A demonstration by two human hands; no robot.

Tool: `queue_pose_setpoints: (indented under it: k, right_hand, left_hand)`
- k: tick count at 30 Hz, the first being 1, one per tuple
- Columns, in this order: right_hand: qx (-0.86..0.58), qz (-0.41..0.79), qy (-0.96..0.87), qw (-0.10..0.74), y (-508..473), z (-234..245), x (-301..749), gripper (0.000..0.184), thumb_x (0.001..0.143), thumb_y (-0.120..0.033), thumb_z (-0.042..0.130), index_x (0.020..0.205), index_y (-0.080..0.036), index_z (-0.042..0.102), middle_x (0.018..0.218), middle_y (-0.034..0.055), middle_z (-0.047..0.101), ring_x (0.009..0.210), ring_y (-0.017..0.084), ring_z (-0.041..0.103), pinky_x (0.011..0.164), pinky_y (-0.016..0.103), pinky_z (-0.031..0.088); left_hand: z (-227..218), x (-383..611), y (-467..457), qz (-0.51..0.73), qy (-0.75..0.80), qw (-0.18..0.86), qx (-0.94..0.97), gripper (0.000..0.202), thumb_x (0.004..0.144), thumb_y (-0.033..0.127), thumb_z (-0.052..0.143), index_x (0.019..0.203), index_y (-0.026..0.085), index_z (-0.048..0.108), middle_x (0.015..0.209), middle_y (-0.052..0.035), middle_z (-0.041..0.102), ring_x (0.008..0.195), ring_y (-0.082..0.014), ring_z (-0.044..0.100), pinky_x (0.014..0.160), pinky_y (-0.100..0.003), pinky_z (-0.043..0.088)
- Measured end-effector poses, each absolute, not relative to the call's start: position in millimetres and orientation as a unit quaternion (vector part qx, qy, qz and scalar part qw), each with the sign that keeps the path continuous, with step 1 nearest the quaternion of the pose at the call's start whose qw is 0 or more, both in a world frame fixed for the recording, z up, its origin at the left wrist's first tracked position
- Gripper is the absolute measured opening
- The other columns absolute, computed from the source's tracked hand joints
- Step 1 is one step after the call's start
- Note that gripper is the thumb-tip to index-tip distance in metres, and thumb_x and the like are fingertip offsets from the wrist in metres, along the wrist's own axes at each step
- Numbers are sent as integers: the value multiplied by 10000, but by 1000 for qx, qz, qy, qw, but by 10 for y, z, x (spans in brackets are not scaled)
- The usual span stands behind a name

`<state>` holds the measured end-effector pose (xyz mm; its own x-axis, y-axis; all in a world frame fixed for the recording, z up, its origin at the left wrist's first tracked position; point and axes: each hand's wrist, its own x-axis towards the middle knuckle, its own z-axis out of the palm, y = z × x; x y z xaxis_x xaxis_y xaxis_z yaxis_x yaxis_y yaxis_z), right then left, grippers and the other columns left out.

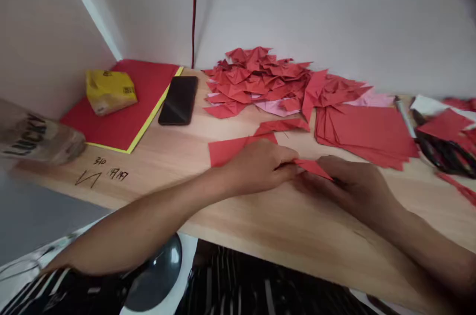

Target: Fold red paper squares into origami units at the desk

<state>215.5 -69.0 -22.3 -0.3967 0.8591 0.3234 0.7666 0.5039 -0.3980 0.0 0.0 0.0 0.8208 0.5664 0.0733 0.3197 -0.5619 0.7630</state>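
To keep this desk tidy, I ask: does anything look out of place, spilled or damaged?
Black handwriting is directly on the wooden tabletop, left of the left hand; it looks odd because people seldom write there. The folded red pieces are loosely heaped, but I see no spill or damage.

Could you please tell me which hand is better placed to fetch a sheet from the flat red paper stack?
Likely the right hand: it is nearer the stack of flat red rectangular paper sheets, while the left hand sits farther left. Both hold the small pointed red paper piece.
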Motion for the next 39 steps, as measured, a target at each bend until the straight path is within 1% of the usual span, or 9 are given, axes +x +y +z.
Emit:
queue_pose_setpoints:
  k: [4,8,15,22,30,35,39]
  right_hand:
    - [-485,100,-832,251,-685,-179,2126,337,906,-153,544,664,-235,325,558,-67,298,474,112,283,446,258,216]
    - [-494,111,-828,239,-693,-182,2129,316,910,-160,538,663,-233,355,565,-60,345,479,114,326,456,257,244]
    - [-491,122,-828,242,-686,-173,2131,323,918,-175,530,659,-231,345,568,-59,344,492,113,332,467,251,262]
    - [-495,143,-822,243,-686,-181,2137,324,913,-166,534,652,-229,353,579,-49,396,520,124,408,488,263,287]
    - [-500,148,-821,234,-691,-176,2146,310,910,-178,542,656,-230,372,581,-44,399,523,132,417,492,275,297]
    - [-503,152,-818,232,-696,-201,2166,318,933,-233,544,654,-227,390,589,-45,412,521,124,399,487,271,285]
    - [-504,150,-819,229,-685,-205,2161,293,928,-219,541,667,-229,408,581,-45,400,516,127,397,480,277,283]
  left_hand:
    - [2,-11,-2,154,259,390,870,246,918,246,510,701,147,568,623,22,554,614,-94,488,575,-226,306]
    - [8,-11,-6,150,262,391,869,244,924,244,514,705,148,564,628,25,558,614,-91,491,576,-225,311]
    - [12,-12,-5,147,263,382,874,244,915,241,517,692,150,553,621,28,550,612,-92,486,581,-232,307]
    - [15,-14,1,145,265,383,873,238,913,236,524,696,146,564,626,26,558,622,-93,489,587,-233,311]
    - [20,-18,3,146,261,390,871,240,909,225,520,686,148,563,619,25,555,614,-94,484,581,-233,307]
    - [17,-15,2,146,262,390,871,216,909,217,520,722,142,600,641,20,580,626,-93,495,593,-234,313]
    - [11,-14,5,145,264,386,872,229,915,232,522,715,146,592,644,17,584,634,-97,498,598,-238,312]
